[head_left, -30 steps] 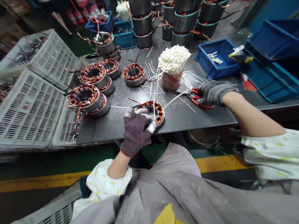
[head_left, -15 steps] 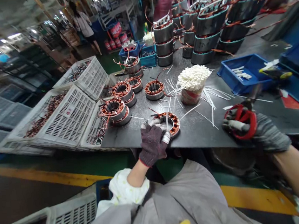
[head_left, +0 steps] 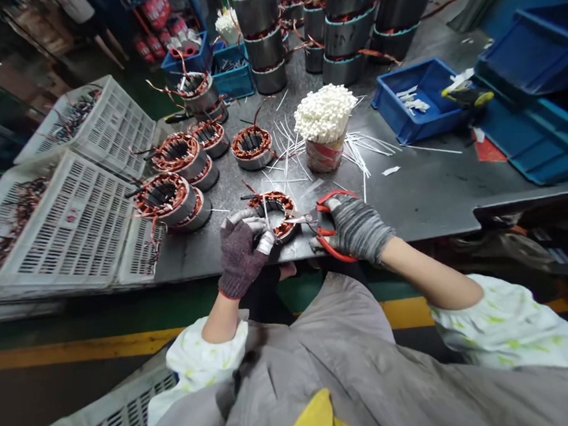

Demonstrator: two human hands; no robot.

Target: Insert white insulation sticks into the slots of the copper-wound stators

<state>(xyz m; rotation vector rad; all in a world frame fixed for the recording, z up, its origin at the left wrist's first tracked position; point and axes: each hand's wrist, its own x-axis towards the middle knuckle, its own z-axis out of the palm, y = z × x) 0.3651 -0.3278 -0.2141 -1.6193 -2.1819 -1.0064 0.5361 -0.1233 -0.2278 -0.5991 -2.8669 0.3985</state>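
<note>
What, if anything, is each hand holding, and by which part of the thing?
The right hand holds the red-handled scissors by the handles. The left hand holds the copper-wound stator by its left side.

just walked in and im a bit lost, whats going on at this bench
At the front of the table, a person's gloved left hand is on the left side of a copper-wound ring. The right hand holds red-handled scissors, their blades reaching to the ring's right side. Farther back stands a cup packed with white strips.
</note>
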